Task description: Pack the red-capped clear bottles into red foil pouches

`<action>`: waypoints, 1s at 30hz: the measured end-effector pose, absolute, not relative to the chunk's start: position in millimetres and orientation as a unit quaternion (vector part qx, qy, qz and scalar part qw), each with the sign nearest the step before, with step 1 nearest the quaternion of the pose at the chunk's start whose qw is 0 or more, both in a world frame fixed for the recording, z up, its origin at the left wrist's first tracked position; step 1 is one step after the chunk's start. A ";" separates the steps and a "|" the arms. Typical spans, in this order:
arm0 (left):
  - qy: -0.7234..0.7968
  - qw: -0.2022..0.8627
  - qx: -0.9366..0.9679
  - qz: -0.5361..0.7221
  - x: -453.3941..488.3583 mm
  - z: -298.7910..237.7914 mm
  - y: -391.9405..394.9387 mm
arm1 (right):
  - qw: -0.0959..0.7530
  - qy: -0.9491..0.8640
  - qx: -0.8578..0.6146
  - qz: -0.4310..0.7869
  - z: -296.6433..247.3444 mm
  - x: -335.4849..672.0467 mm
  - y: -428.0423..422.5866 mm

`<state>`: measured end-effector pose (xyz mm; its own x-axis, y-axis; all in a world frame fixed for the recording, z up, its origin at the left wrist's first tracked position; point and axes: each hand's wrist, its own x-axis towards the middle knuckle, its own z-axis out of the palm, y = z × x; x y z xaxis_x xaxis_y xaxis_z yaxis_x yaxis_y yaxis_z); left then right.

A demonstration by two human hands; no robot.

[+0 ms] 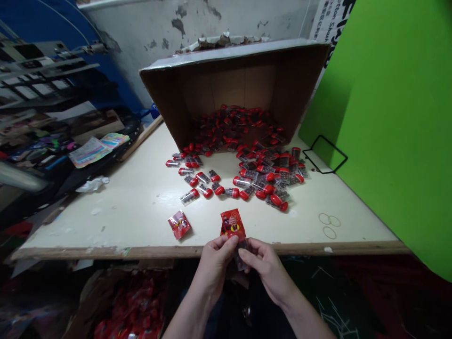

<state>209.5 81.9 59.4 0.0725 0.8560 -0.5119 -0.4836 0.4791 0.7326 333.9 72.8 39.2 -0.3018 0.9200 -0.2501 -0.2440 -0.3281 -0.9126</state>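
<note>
My left hand [215,259] and my right hand [263,263] meet at the table's near edge, fingers pinched on a small clear packet with a red printed header card [233,224]. The packet's clear lower part sits between my fingertips. A second red packet [179,224] lies flat on the table to the left of my hands. Beyond them, several clear tubes with red caps [261,181] are spread over the tabletop.
A large cardboard box [176,101] lies tipped on its side at the back of the white table [134,207], spilling tubes. A green panel [395,117] stands on the right. Rubber bands [329,225] lie at right. Below the table edge a carton holds red packets [134,306].
</note>
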 end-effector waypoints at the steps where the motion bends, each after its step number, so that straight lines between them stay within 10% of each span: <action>1: 0.500 0.696 0.193 0.478 209.5 59.8 81.8 | 0.420 -0.420 -0.435 0.676 38.9 332.6 72.3; 11: 0.586 0.588 0.209 0.517 212.2 61.2 82.1 | 0.429 -0.546 -0.563 0.448 46.9 321.6 65.3; 30: 0.505 0.674 0.219 0.492 199.9 61.8 81.4 | 0.424 -0.399 -0.468 0.665 33.3 323.4 69.0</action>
<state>199.9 81.4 61.8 0.0055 0.8846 -0.4663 -0.4419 0.4205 0.7924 323.4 69.0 33.3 -0.2027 0.9371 -0.2842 -0.1915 -0.3225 -0.9270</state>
